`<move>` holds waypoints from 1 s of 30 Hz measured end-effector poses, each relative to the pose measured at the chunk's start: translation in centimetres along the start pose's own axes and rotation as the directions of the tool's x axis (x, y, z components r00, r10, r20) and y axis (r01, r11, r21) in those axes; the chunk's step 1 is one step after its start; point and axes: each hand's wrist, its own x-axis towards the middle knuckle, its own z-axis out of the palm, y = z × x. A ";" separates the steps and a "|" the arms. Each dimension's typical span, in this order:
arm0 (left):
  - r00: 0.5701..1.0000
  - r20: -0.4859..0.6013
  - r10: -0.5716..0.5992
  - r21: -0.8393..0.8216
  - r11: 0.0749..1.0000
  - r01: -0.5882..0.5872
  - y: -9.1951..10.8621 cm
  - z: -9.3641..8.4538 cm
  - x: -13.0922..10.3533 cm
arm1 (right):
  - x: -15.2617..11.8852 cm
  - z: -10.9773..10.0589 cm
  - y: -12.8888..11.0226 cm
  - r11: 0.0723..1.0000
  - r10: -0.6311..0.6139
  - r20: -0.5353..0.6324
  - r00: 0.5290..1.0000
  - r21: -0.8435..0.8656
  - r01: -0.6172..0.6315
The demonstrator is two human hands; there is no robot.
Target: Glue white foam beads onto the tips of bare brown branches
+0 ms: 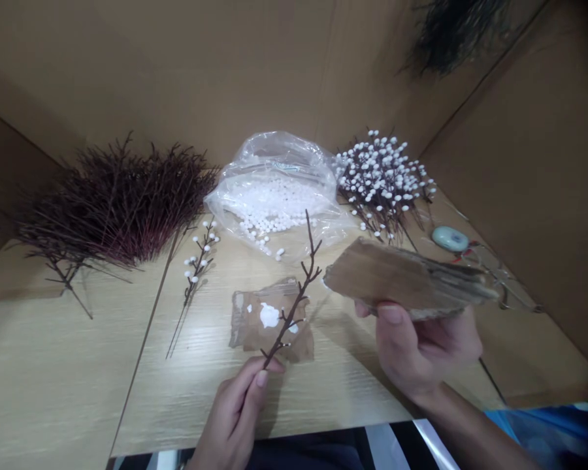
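The left grip (pixel 235 411) is pinching a bare twig (pixel 289 320) near its lower end, the rest standing out above that grip; it is probably handling light, springy and snappable, best held there, while the right grip (pixel 421 349) is grasping some cardboard (pixel 387 277)

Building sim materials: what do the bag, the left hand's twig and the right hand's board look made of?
Bag: thin clear plastic, glossy; bright creases, beads visible through it.
Twig: perhaps plastic or coated wire, dull; even dark brown, but the core isn't visible.
Board: likely corrugated cardboard, mostly matte; brown face, ragged layered edge.
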 end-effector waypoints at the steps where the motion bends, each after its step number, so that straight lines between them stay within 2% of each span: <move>1: 1.000 0.002 -0.008 -0.006 1.000 0.008 -0.1 0.0 0.0 | 0.1 0.1 0.0 1.000 0.006 -0.011 1.000 0.007 -0.006; 4: 1.000 -0.007 -0.012 0.004 1.000 0.012 -0.2 0.0 0.0 | 0.4 0.2 0.0 0.999 -0.039 0.008 0.999 0.016 0.039; 7: 1.000 -0.014 0.012 0.051 0.999 -0.011 -0.1 0.1 -0.1 | 0.6 0.0 0.1 0.986 -0.164 0.157 0.974 -0.015 0.169; 9: 0.999 -0.024 0.028 0.076 0.997 -0.026 0.0 0.2 -0.1 | 0.6 -0.3 0.1 0.976 -0.201 0.236 0.951 -0.035 0.215; 14: 0.998 -0.053 0.036 0.101 0.994 -0.030 0.2 0.2 -0.2 | 0.5 -0.5 0.4 0.971 -0.226 0.208 0.952 -0.023 0.236; 20: 0.999 -0.044 0.030 0.087 0.996 -0.027 0.5 0.3 -0.2 | 0.0 -0.5 0.8 0.986 -0.163 0.256 0.953 0.000 0.169; 25: 0.998 -0.051 0.025 0.073 0.997 -0.021 0.6 0.4 -0.2 | 0.3 -0.6 0.6 0.974 -0.218 0.206 0.954 -0.010 0.224; 30: 0.997 -0.065 0.048 0.067 0.997 -0.044 0.7 0.5 -0.1 | 0.5 -0.5 0.3 0.977 -0.197 0.248 0.948 -0.036 0.212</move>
